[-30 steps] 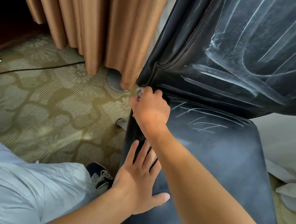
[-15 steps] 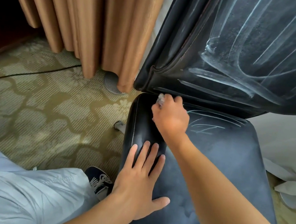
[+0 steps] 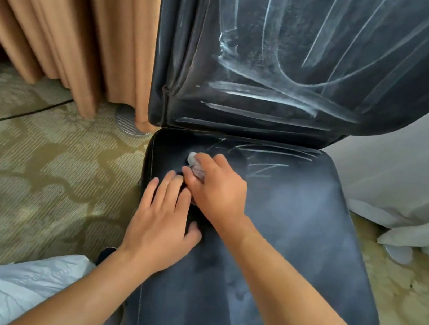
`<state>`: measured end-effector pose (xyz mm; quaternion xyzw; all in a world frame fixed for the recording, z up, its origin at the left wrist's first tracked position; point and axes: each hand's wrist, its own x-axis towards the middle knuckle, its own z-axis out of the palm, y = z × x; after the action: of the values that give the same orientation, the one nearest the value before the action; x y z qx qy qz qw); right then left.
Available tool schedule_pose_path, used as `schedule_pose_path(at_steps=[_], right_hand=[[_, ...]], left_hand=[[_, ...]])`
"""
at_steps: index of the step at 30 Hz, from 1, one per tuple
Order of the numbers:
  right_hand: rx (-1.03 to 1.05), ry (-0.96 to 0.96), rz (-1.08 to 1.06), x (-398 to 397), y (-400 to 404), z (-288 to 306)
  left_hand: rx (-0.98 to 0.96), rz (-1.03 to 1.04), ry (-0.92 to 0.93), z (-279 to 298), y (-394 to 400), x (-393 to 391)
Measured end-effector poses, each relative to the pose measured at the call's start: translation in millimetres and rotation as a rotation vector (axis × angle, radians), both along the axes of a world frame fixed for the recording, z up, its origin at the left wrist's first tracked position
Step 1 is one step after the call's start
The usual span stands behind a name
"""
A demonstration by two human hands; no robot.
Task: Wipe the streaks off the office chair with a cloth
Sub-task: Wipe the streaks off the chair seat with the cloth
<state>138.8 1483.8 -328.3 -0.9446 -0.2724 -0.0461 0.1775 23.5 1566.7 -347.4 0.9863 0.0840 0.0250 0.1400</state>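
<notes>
The right hand (image 3: 215, 187) bunches a small pale cloth (image 3: 193, 163) in curled fingers, pressing it on the dark chair (image 3: 295, 230) seat toward eleven o'clock. The left hand (image 3: 162, 224) lies flat, fingers spread, at the seat's nine o'clock edge. White streaks (image 3: 267, 100) cross the backrest at twelve o'clock.
</notes>
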Motion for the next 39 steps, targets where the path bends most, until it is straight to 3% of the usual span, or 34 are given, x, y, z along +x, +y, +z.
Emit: schedule_pose_path(at_steps=[3, 7, 10, 12, 15, 18, 20, 22, 24, 26, 31, 33, 35, 39], right_hand=[[-0.045, -0.082, -0.126, 16, -33, -6], [-0.065, 0.008, -0.514, 41, -107, -6], [-0.053, 0.029, -0.627, 47, -116, -3], [-0.007, 0.047, -0.534, 34, -95, 0], [-0.021, 0.030, -0.154, 7, -67, 0], [-0.087, 0.001, 0.011, 34, -93, 2], [-0.172, -0.073, -0.148, 64, -128, 1], [-0.176, 0.000, -0.490, 90, -159, 7], [-0.140, 0.057, -0.631, 98, -164, 10], [-0.100, 0.063, -0.570, 86, -144, 11], [-0.064, 0.086, 0.004, 32, -86, 7], [-0.101, 0.057, 0.080, 45, -97, 10], [-0.162, 0.011, -0.052, 69, -122, 8], [-0.151, 0.063, -0.551, 108, -162, 8]], left_hand=[[0.029, -0.014, 0.022, -5, -5, 2], [0.077, -0.048, 0.034, -12, -9, 4], [0.113, -0.067, 0.043, -15, -9, 4], [0.133, -0.073, 0.046, -18, -9, 4], [0.144, -0.055, 0.046, -15, -12, 8], [0.146, -0.052, 0.032, -14, -14, 11], [0.151, -0.054, 0.030, -16, -12, 9], [0.162, -0.059, 0.036, -18, -11, 8], [0.166, -0.061, 0.044, -17, -12, 11], [0.157, -0.071, 0.062, -16, -13, 18], [0.182, -0.094, 0.072, -13, -7, 37], [0.188, -0.105, 0.055, -11, -3, 39], [0.178, -0.109, 0.046, -11, -1, 39], [0.172, -0.094, 0.069, -14, -4, 43]])
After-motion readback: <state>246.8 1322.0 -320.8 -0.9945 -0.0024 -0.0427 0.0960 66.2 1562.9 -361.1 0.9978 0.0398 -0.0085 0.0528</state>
